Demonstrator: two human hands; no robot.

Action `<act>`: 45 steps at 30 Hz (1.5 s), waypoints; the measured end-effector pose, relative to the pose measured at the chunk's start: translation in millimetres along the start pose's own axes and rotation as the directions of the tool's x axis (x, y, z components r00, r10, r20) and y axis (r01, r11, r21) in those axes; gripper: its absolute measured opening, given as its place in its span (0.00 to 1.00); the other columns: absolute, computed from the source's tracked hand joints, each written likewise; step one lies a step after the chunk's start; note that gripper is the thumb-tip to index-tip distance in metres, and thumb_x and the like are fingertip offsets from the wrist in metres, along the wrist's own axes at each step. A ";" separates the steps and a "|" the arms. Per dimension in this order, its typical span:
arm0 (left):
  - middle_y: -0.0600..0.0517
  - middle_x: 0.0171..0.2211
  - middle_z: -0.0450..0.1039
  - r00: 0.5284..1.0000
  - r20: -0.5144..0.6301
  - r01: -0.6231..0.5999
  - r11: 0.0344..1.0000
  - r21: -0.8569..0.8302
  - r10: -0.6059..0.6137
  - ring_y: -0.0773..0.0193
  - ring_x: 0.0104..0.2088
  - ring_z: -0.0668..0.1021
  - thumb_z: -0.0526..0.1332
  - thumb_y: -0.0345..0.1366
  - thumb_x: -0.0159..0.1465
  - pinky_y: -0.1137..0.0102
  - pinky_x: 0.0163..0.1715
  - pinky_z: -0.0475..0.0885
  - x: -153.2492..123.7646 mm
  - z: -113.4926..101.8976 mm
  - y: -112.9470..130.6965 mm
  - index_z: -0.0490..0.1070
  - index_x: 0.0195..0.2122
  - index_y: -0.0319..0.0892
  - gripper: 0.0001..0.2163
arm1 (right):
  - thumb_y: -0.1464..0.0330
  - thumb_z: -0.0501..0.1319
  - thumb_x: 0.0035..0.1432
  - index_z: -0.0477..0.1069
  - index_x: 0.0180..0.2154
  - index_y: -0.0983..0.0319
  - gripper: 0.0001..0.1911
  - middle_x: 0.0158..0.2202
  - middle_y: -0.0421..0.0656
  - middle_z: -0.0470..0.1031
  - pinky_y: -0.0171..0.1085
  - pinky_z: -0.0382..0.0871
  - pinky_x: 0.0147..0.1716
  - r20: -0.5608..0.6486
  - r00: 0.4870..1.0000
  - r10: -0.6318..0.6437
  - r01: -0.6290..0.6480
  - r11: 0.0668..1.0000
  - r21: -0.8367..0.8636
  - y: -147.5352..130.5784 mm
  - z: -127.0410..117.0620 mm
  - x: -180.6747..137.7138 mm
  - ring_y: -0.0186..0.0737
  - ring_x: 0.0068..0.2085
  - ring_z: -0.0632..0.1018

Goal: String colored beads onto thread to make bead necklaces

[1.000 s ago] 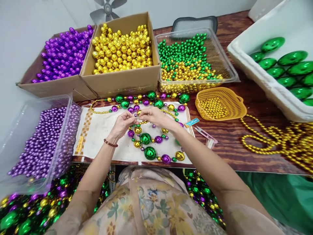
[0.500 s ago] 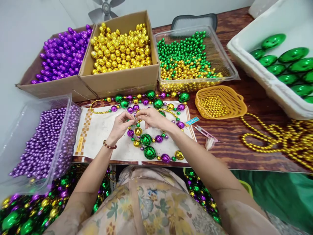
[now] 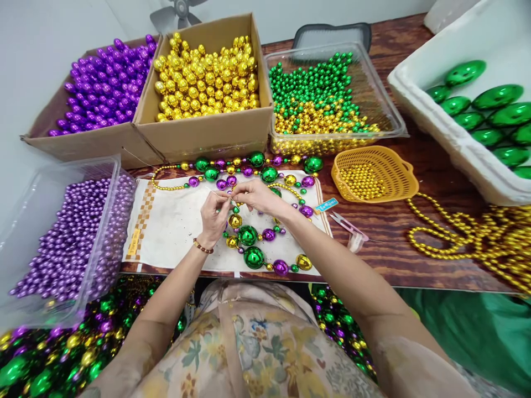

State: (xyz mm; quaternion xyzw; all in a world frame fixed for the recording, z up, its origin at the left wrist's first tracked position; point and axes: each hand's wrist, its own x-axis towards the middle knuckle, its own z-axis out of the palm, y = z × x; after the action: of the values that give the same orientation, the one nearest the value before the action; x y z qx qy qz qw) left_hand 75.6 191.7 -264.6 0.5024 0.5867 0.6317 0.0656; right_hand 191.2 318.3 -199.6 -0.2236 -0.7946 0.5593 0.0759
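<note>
My left hand [image 3: 213, 218] is closed in a pinch on a thin pale string [image 3: 212, 192] above the towel. Its fingertips meet those of my right hand [image 3: 256, 197], which also pinches the string; the exact spot between the fingers is too small to make out. Just below the hands lies a strand of green, gold and purple beads [image 3: 248, 235] on a white towel [image 3: 174, 232]. More of the beaded strand [image 3: 269, 175] curves behind my hands, with a run of small gold beads [image 3: 170, 187] at its left end.
Boxes of purple beads [image 3: 110, 88] and gold beads [image 3: 207, 77] stand at the back, beside a clear tub [image 3: 340, 134]. A tub of small purple beads [image 3: 70, 237] is left. Rightward are a yellow basket [image 3: 398, 185], pink-handled snips [image 3: 350, 226], gold bead strands [image 3: 477, 237] and a foam box [image 3: 448, 143].
My left hand has shifted slightly right and turned more upright, its fingers now curled closer to the right fingertips. My right hand stays nearly in place, and the view has tilted slightly.
</note>
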 end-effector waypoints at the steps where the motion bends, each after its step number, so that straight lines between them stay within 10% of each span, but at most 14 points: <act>1: 0.52 0.37 0.73 1.000 -0.014 0.009 1.000 -0.015 -0.010 0.70 0.32 0.77 0.63 0.33 0.67 0.75 0.29 0.76 0.3 0.1 1.0 0.70 0.33 0.42 0.05 | 0.70 0.58 0.56 0.76 0.32 0.63 0.08 0.25 0.37 0.72 0.32 0.61 0.25 -0.055 0.998 -0.023 0.017 0.995 -0.100 -0.1 -1.6 -2.1 0.31 0.22 0.70; 5: 0.52 0.37 0.73 0.987 -0.068 0.137 0.981 -0.135 -0.147 0.70 0.32 0.77 0.65 0.37 0.65 0.73 0.30 0.78 2.3 -2.0 8.3 0.69 0.32 0.42 0.08 | 0.71 0.59 0.55 0.74 0.30 0.61 0.06 0.35 0.44 0.75 0.37 0.64 0.36 -0.328 0.930 -0.165 0.065 0.954 -0.294 5.0 -15.1 -20.6 0.40 0.35 0.73; 8: 0.53 0.36 0.74 0.950 -0.044 0.282 0.908 -0.311 -0.310 0.69 0.32 0.79 0.69 0.38 0.61 0.71 0.33 0.78 2.8 -4.2 12.4 0.69 0.31 0.41 0.10 | 0.67 0.61 0.54 0.70 0.29 0.60 0.04 0.39 0.44 0.75 0.39 0.67 0.37 -0.342 0.936 -0.080 0.147 0.973 0.176 13.3 -20.7 -37.1 0.40 0.38 0.74; 11: 0.53 0.36 0.76 0.893 0.019 0.397 0.767 -0.504 -0.450 0.66 0.36 0.82 0.72 0.38 0.59 0.69 0.38 0.78 2.5 -5.0 14.2 0.69 0.32 0.42 0.12 | 0.65 0.62 0.54 0.66 0.30 0.59 0.06 0.41 0.44 0.77 0.40 0.71 0.39 -0.247 0.969 -0.019 0.187 0.708 0.681 21.7 -13.5 -45.4 0.41 0.41 0.77; 16: 0.57 0.28 0.75 0.826 0.124 0.477 0.566 -0.672 -0.549 0.68 0.35 0.82 0.73 0.39 0.57 0.68 0.45 0.76 6.0 -2.0 16.1 0.65 0.31 0.43 0.16 | 0.65 0.66 0.53 0.65 0.32 0.58 0.10 0.27 0.36 0.70 0.38 0.71 0.35 -0.223 0.975 0.021 0.185 0.487 0.854 35.5 4.1 -36.7 0.37 0.33 0.76; 26: 0.58 0.22 0.71 0.824 0.204 0.556 0.685 -0.471 -0.528 0.70 0.25 0.77 0.73 0.44 0.55 0.73 0.32 0.74 14.2 -8.7 2.4 0.63 0.30 0.43 0.18 | 0.65 0.62 0.58 0.64 0.32 0.60 0.08 0.26 0.38 0.73 0.33 0.65 0.27 -0.184 0.982 -0.035 0.118 0.879 0.462 32.1 -11.9 -20.6 0.31 0.26 0.71; 32: 0.55 0.29 0.76 0.816 0.328 0.576 0.715 -0.397 -0.476 0.69 0.28 0.78 0.76 0.41 0.51 0.71 0.34 0.76 23.3 -17.9 8.6 0.68 0.29 0.43 0.17 | 0.72 0.59 0.60 0.67 0.32 0.61 0.04 0.30 0.38 0.74 0.33 0.71 0.34 -0.041 0.984 -0.172 0.174 0.898 0.404 -28.1 -5.2 1.8 0.33 0.33 0.75; 37: 0.58 0.26 0.74 0.852 0.210 0.522 0.751 -0.405 -0.479 0.71 0.27 0.78 0.75 0.36 0.50 0.74 0.33 0.75 20.6 -15.5 11.4 0.70 0.28 0.42 0.14 | 0.73 0.57 0.60 0.65 0.33 0.60 0.03 0.30 0.37 0.73 0.33 0.74 0.34 -0.106 0.989 -0.107 0.146 0.843 0.517 -35.3 9.0 19.4 0.35 0.35 0.75; 41: 0.56 0.25 0.75 0.857 0.111 0.503 0.772 -0.389 -0.503 0.69 0.28 0.80 0.74 0.37 0.52 0.73 0.33 0.76 16.0 -15.6 11.4 0.70 0.29 0.41 0.13 | 0.69 0.58 0.62 0.68 0.37 0.60 0.02 0.38 0.41 0.76 0.38 0.71 0.43 -0.363 0.921 -0.140 0.200 0.970 0.134 0.7 -16.4 -36.0 0.38 0.41 0.75; 45: 0.57 0.24 0.75 0.819 0.054 0.544 0.743 -0.389 -0.571 0.67 0.24 0.80 0.73 0.39 0.52 0.73 0.26 0.75 14.4 -8.7 9.7 0.67 0.30 0.42 0.15 | 0.71 0.56 0.61 0.70 0.34 0.61 0.05 0.39 0.49 0.76 0.46 0.66 0.48 -0.604 0.795 0.059 -0.337 0.871 -0.358 68.3 -60.1 -135.2 0.48 0.44 0.74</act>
State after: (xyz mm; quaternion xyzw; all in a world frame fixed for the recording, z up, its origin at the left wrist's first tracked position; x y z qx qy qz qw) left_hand 67.4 192.6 -247.1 0.2587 0.5751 0.7029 0.3290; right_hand 352.1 328.8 -223.2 -0.4774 -0.8120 0.2716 0.1975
